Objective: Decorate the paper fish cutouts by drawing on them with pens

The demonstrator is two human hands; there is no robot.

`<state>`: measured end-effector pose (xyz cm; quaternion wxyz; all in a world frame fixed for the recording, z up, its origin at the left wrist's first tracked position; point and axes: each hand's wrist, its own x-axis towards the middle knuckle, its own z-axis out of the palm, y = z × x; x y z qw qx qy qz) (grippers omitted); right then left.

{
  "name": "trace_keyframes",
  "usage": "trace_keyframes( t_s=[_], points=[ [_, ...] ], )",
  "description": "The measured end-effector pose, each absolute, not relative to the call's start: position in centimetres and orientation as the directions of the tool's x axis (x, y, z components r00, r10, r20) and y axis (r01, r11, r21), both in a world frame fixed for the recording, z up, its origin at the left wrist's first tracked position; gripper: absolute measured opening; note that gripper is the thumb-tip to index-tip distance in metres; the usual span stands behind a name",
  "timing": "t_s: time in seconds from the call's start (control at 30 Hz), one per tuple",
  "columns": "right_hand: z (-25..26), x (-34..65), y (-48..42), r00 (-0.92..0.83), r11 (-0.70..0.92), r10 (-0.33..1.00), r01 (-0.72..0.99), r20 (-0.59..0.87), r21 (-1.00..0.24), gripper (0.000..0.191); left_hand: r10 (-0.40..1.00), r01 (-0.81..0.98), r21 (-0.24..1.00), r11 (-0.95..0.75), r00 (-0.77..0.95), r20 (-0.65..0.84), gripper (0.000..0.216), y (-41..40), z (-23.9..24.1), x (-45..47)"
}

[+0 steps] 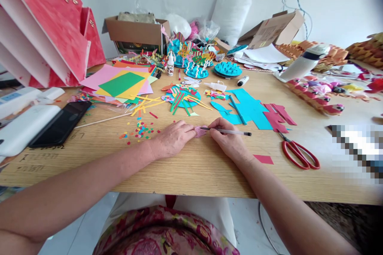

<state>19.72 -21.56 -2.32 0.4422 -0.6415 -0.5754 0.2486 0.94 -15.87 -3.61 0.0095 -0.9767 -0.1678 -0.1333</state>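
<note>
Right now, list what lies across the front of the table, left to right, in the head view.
Black phone, confetti dots, left hand, pink paper piece, right hand, red paper scrap, red scissors.

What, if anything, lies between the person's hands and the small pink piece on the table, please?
Nothing visible does. The left hand holds the pink piece directly, and the right hand holds a pen whose tip rests on it. The confetti lies to the left and the scissors to the right, both apart.

Small pink paper piece (200, 132) lying flat; slim grey pen (230, 132) nearly level, tip on it.
</note>
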Motion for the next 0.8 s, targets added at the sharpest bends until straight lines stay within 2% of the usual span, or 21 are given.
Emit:
trace_keyframes(
  t_s=[0.8],
  points=[
    [-2.26, 20.04, -21.72, 0.224, 0.062, 0.955, 0.492, 0.194, -0.868, 0.004, 0.315, 0.326, 0.016, -0.945, 0.898, 0.308, 0.031, -15.83, -3.93, 0.79]
  ],
)
